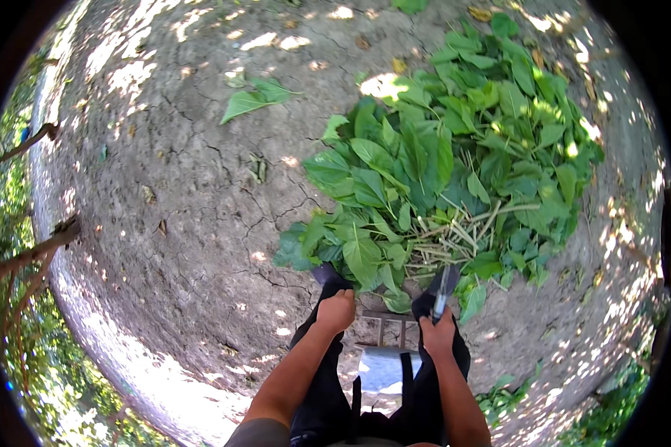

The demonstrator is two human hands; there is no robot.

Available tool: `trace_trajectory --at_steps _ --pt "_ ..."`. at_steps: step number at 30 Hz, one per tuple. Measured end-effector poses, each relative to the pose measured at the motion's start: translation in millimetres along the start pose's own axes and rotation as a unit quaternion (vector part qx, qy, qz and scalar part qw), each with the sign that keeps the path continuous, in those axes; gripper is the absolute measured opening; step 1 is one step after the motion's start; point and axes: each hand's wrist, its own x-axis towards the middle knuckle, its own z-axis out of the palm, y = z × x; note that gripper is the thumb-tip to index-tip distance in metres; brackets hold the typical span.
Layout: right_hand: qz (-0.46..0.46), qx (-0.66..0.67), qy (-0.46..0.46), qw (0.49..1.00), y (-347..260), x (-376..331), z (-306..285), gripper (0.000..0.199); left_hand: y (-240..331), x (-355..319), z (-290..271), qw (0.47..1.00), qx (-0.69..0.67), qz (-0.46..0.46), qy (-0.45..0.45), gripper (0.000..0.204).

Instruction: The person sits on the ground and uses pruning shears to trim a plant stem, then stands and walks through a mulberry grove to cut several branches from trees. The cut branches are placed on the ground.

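My left hand (338, 311) is curled closed over my left leg, just this side of the leaf pile's near edge. Whatever its fingers may hold is hidden. In my right hand (438, 332), over the right leg, is a knife (441, 298) gripped by its handle, blade pointing away from me. Beyond both hands spreads a big heap of green leafy cuttings (425, 149). A bundle of cut pale stems (447, 238) lies at the heap's near side, close to the blade tip.
Cracked dry soil (194, 171) surrounds the heap, with a loose leafy sprig (257, 98) at the far left. Between my legs are a small wooden frame (384, 322) and a pale blue-grey flat surface (388, 370). Branches (33, 252) stick in from the left.
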Motion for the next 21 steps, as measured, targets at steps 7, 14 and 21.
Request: trace_trajectory --at_steps 7,14,21 --pt "-0.027 0.001 0.062 0.998 -40.1 -54.4 -83.6 0.056 -40.1 -77.4 -69.9 0.985 0.059 -0.145 -0.067 0.028" --pt "-0.038 0.018 0.031 0.999 -110.7 -96.0 -134.0 0.044 -14.1 -118.4 -133.4 0.945 0.019 -0.193 -0.264 0.032" --pt "-0.032 -0.020 0.012 0.999 -131.3 -122.9 -159.3 0.037 5.5 -112.7 -108.3 0.949 0.014 -0.179 -0.259 0.034"
